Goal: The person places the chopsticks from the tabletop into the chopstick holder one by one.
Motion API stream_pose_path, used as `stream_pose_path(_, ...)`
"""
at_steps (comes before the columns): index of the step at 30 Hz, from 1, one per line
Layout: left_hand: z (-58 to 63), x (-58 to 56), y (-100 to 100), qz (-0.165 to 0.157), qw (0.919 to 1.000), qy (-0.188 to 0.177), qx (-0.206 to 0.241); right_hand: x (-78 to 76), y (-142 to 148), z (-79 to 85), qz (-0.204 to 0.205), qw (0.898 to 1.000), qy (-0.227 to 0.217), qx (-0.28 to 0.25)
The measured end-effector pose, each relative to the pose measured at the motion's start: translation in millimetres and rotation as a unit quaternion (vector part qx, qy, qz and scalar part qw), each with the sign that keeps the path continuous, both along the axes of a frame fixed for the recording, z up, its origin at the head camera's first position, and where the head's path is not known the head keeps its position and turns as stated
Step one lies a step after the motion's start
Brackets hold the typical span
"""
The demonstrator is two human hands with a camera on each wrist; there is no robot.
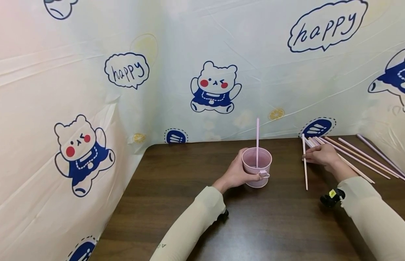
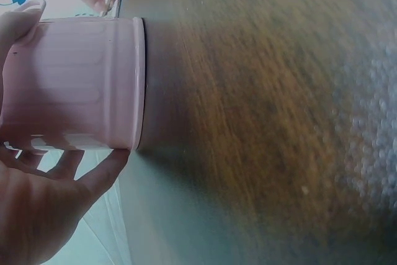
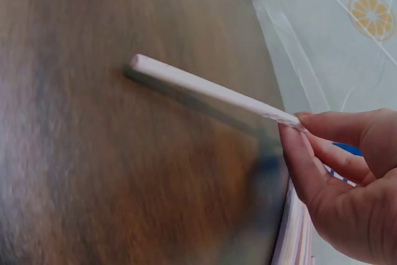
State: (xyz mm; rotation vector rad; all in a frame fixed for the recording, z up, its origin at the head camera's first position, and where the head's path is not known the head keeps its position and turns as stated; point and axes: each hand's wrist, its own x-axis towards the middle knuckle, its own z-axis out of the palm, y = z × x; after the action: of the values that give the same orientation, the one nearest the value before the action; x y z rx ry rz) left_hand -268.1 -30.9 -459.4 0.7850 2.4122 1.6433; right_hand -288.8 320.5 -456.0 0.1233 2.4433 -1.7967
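My left hand point(image 1: 240, 172) grips a pink bucket-shaped cup point(image 1: 257, 179) upright on the table, thumb across its front near a small handle fitting. In the left wrist view, fingers wrap around the wall of the cup point(image 2: 74, 85). One thin pink stick point(image 1: 257, 141) stands inside it, rising well above the rim. To the right, my right hand point(image 1: 321, 157) pinches a pale pink stick point(image 1: 305, 170). Thumb and fingertips hold this stick point(image 3: 211, 93) close over the tabletop in the right wrist view.
Several pastel sticks point(image 1: 365, 159) lie fanned out on the dark wooden table point(image 1: 176, 181), beside and beyond my right hand. A printed cloth point(image 1: 176, 72) with bears and "happy" bubbles hangs behind the table and along its left side.
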Motion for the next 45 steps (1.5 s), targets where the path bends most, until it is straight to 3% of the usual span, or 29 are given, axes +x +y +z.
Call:
stream_pose_path(10, 0.7, 1.9, -0.3, 0.004, 1.0, 0.001, -0.001, 0.2, -16.1, 15.1, -0.012, 0.998, 0.059, -0.026)
stream_pose_path(19, 0.2, 0.3, -0.5, 0.004, 1.0, 0.0, -0.002, 4.2, -37.2, 51.2, -0.011, 0.996, 0.088, -0.016)
stream_pose_path(32, 0.4, -0.2, 0.2, 0.006, 1.0, 0.004, -0.005, 3.5, -62.3, 100.4, -0.047, 0.989, 0.139, 0.009)
stream_pose_path(45, 0.7, 1.1, -0.5, 0.01, 0.9999, 0.003, -0.006, -0.8, -87.3, 129.8, -0.052, 0.981, 0.182, -0.04)
